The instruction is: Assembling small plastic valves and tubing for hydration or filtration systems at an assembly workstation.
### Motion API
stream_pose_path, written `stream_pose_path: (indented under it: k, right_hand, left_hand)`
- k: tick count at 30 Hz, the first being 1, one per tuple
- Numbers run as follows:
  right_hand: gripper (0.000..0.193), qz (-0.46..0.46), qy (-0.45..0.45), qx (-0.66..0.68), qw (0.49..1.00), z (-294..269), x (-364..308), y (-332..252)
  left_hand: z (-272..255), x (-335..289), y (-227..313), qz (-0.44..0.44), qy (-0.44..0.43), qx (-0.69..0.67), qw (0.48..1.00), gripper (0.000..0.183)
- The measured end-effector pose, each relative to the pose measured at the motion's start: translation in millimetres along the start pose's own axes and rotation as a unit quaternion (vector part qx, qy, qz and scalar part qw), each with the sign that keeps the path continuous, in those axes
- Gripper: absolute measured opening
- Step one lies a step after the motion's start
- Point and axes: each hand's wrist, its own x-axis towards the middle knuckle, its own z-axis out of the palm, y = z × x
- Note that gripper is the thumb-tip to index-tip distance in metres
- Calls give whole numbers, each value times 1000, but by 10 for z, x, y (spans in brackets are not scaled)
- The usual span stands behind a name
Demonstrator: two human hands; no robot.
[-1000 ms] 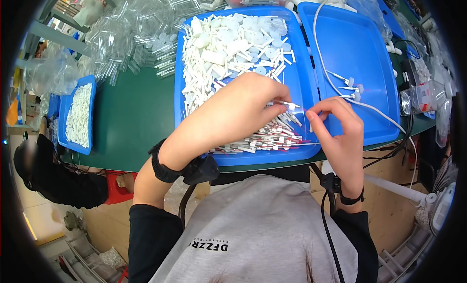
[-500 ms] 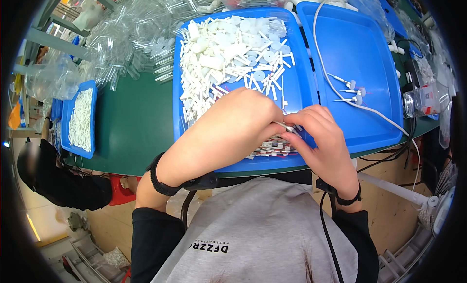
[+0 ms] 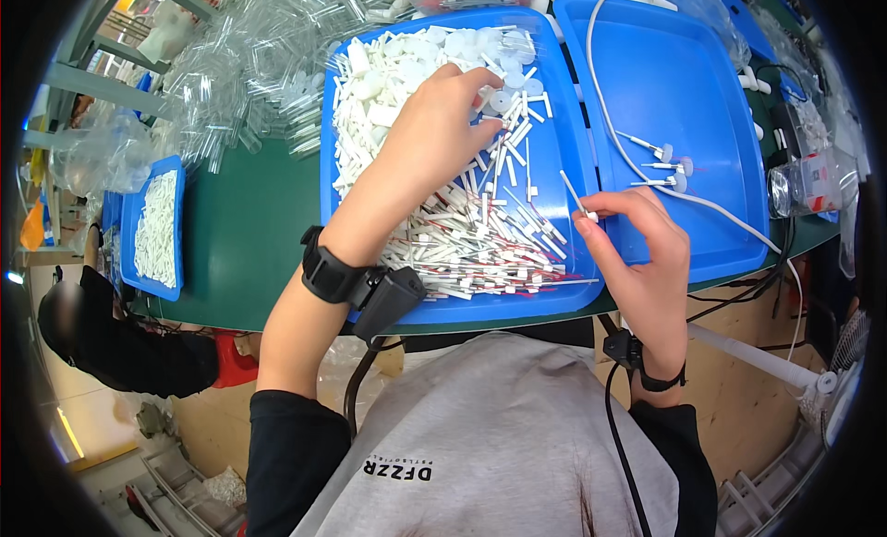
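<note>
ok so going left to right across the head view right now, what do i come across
Small blue tray of white pieces → pile of clear tubes → left hand → right hand, pinching a thin rod → clear bottle

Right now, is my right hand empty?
No, your right hand pinches a thin, pale, stick-shaped part that juts toward the picture's upper left.
</note>
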Motion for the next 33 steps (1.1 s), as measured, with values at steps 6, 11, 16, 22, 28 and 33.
stream_pose_path:
  k: [6, 11, 16, 22, 28, 33]
  right_hand:
    - [13, 53, 24, 114, 992, -13, -61, 34]
    - [15, 25, 52, 168, 984, -81, -98, -6]
    - [19, -45, 75, 238, 967, -110, -99, -33]
    - [32, -237, 14, 283, 929, -118, -34, -137]
    - [33, -209, -6, 303, 930, -54, -103, -199]
    - [34, -230, -25, 303, 924, -37, -108, -219]
  left_hand:
    - [47, 26, 46, -4, -7, 50, 999, 27]
    - [-170, -43, 324, -72, -23, -85, 994, 24]
    - [-504, -372, 736, -141, -94, -402, 900, 31]
    - [-580, -744, 861, -213, -144, -580, 773, 37]
    - [-586, -870, 824, -204, -135, -627, 739, 40]
    - [-612, -902, 776, -216, -134, -637, 727, 40]
